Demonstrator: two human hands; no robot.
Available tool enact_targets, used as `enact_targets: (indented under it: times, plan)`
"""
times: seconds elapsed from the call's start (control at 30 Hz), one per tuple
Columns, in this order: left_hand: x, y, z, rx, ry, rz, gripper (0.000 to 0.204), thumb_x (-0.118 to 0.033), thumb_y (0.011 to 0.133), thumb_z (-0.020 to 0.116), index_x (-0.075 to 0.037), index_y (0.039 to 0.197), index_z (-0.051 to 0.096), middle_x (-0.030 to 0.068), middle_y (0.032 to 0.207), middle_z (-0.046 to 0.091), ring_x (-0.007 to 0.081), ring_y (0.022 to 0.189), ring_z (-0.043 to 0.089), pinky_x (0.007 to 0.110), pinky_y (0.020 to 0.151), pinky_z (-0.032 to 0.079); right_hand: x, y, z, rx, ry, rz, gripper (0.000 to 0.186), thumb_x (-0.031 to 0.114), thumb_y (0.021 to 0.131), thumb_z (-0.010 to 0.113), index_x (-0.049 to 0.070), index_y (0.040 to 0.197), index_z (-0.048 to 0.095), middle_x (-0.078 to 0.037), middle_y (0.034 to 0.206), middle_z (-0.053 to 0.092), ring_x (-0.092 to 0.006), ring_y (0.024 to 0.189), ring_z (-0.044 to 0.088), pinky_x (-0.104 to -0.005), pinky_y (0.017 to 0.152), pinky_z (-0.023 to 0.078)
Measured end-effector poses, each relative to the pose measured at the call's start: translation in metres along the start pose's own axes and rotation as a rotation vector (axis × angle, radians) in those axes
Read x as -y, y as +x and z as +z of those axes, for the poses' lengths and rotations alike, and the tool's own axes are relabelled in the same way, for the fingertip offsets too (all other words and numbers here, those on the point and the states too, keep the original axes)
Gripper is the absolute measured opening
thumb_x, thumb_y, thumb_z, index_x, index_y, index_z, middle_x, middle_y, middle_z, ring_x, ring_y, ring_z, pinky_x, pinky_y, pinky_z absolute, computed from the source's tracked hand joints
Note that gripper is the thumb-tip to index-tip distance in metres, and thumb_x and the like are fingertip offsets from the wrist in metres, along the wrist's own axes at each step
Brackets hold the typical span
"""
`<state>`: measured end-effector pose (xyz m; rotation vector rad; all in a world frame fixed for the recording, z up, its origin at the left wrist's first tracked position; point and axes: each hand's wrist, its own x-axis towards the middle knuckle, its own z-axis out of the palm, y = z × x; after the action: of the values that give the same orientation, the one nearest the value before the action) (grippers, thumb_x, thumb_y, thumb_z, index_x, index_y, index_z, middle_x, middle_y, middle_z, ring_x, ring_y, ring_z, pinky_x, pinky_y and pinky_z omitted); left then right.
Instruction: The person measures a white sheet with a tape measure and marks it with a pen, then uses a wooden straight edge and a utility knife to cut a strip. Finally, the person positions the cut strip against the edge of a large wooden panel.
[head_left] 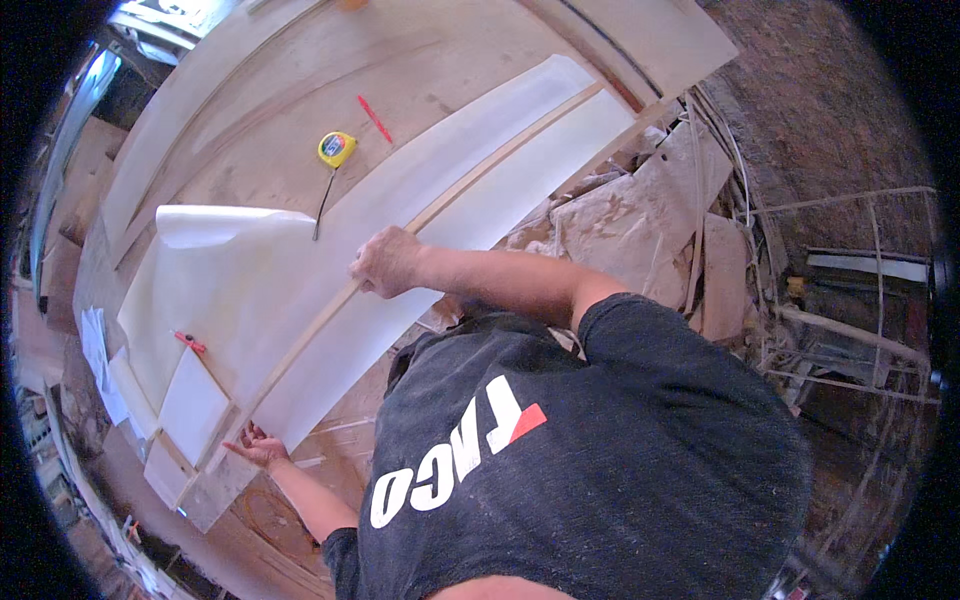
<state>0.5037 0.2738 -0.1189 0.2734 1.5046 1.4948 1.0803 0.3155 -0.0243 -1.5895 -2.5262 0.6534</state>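
Note:
A long, thin wooden strip (510,148) lies diagonally across a large white paper sheet (375,330). My right hand (388,262) is closed around the middle of the strip. Palm up, my left hand (258,447) is beside the strip's near-left end, at the sheet's edge, with its fingers apart; whether it touches the strip is unclear. Beyond my right hand lies a yellow tape measure (337,149), its blade partly drawn out toward the paper. A red pen (375,118) rests on the board to the right of it.
The paper lies on a broad wooden board (270,110), and one far corner curls up. Left of my left hand are a smaller white sheet (193,402) and a small red tool (189,341). Scrap pieces (640,225) pile up beyond the board's right edge, near a metal frame (875,290).

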Motion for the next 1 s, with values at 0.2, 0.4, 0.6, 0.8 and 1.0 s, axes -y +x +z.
enact_targets:
  times: [0.2,0.4,0.6,0.8,1.0]
  plan:
    - [0.015,-0.007,0.030,-0.041,0.028,0.133,0.061,-0.068,0.080,0.074,-0.012,0.099,0.057,0.0033,0.089,0.061,0.0148,0.088,0.057,0.027,0.080,0.048,-0.014,-0.016,-0.006,0.015,-0.031,0.023,0.024,0.035,0.087,0.067,0.014,0.098,0.071,-0.011,0.095,0.073,-0.0313,0.091,0.073,-0.0469,0.076,0.057]
    - [0.013,0.012,0.007,0.050,0.018,0.079,0.063,-0.064,0.083,0.074,-0.010,0.113,0.060,0.0026,0.097,0.064,0.0127,0.090,0.058,0.023,0.078,0.048,-0.019,-0.017,-0.010,0.051,-0.006,0.037,0.024,0.035,0.088,0.066,0.017,0.103,0.073,-0.011,0.102,0.074,-0.0306,0.099,0.072,-0.0489,0.081,0.056]
    - [0.012,0.024,-0.006,0.005,0.090,0.067,0.068,-0.062,0.084,0.073,-0.008,0.123,0.058,0.0035,0.112,0.062,0.0139,0.097,0.057,0.024,0.082,0.046,-0.026,-0.017,-0.010,0.039,-0.026,0.043,0.025,0.035,0.087,0.067,0.017,0.102,0.074,-0.010,0.101,0.075,-0.0304,0.097,0.072,-0.0485,0.078,0.057]
    - [0.021,0.019,0.006,0.007,0.104,0.073,0.079,-0.064,0.084,0.072,-0.005,0.132,0.054,0.0063,0.118,0.059,0.0150,0.101,0.053,0.026,0.087,0.042,-0.037,-0.018,-0.003,0.040,-0.050,0.066,0.025,0.036,0.087,0.067,0.016,0.101,0.074,-0.011,0.100,0.074,-0.0307,0.096,0.073,-0.0488,0.077,0.057]
    - [0.022,0.019,0.016,-0.026,0.089,0.039,0.058,-0.061,0.089,0.069,-0.006,0.108,0.067,0.0004,0.098,0.066,0.0161,0.085,0.057,0.030,0.082,0.047,-0.035,-0.027,0.000,-0.014,-0.032,0.059,0.022,0.032,0.089,0.065,0.014,0.098,0.073,-0.013,0.099,0.073,-0.0327,0.096,0.072,-0.0492,0.077,0.058]
